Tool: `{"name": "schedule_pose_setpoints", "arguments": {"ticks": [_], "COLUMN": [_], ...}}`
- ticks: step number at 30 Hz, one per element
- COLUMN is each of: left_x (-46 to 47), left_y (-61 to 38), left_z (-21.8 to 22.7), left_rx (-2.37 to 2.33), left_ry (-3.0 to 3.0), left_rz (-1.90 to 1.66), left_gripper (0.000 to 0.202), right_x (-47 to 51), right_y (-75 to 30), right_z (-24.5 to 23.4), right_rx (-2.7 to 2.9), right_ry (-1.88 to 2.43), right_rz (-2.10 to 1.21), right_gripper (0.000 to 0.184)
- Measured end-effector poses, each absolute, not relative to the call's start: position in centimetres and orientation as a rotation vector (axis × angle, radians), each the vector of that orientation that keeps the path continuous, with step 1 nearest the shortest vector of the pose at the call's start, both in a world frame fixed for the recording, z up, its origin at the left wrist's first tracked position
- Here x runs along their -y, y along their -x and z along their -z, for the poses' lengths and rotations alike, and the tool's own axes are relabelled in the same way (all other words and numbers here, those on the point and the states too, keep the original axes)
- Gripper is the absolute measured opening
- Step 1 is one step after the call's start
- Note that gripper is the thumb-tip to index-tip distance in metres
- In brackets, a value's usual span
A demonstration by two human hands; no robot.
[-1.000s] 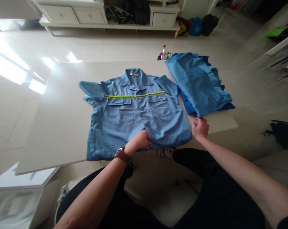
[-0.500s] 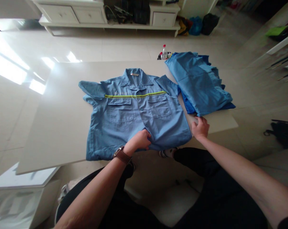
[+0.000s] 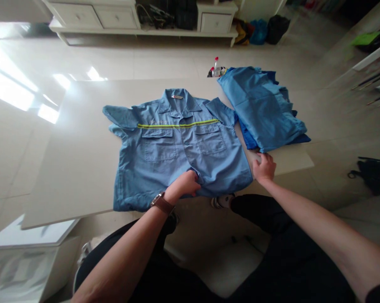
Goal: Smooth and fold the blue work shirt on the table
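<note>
A light-blue short-sleeved work shirt (image 3: 158, 168) lies front up, collar away from me, with a yellow-green stripe across the chest and two flapped pockets. Its lower part reaches the table's near edge. My left hand (image 3: 186, 183), wearing a brown-strapped watch (image 3: 162, 203) at the wrist, is closed on the front opening near the hem. At the shirt's lower right corner, my right hand (image 3: 265, 167) has its fingers curled in and pinches the shirt's edge; the fingertips are partly hidden. Just beyond that hand lies a pile of blue garments (image 3: 259, 105).
The pale table (image 3: 79, 155) extends left of the shirt. Bottles with red caps (image 3: 216, 67) stand past its far edge. A white cabinet (image 3: 120, 19) is across the floor, with bags (image 3: 258, 31) beside it. A white box (image 3: 29, 256) sits at the near left.
My left hand's fingers have shifted slightly at the front opening, and the cloth there bunches a little more. My right hand stays at the shirt's corner.
</note>
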State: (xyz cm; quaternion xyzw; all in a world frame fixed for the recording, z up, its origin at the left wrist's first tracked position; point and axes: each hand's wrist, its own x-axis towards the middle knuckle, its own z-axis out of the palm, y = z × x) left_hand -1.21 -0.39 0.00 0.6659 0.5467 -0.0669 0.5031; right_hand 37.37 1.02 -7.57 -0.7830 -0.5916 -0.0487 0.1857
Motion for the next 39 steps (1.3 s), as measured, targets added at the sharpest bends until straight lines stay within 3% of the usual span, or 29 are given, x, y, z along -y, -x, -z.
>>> {"name": "schedule_pose_setpoints", "arguments": {"ticks": [2,7,39], "left_x": [0.36,0.49,0.80], "left_y": [1.09,1.09,1.42], "left_z": [0.09,0.15,0.05], "left_rx": [-1.342,-1.394,-1.370], "left_ry": [-1.606,-1.673,-1.900], "left_rz": [0.193,0.185,0.157], "left_gripper": [0.003,0.013,0.027], "right_x": [-1.02,-1.03,-1.03], "right_y": [-37.31,-37.23,-37.25], "right_z": [7.53,7.50,7.38], "right_rx": [1.660,1.650,1.664], "right_ry": [2.210,2.208,2.213], "right_rz": [0.127,0.120,0.138], "right_gripper": [0.041,0.042,0.042]}}
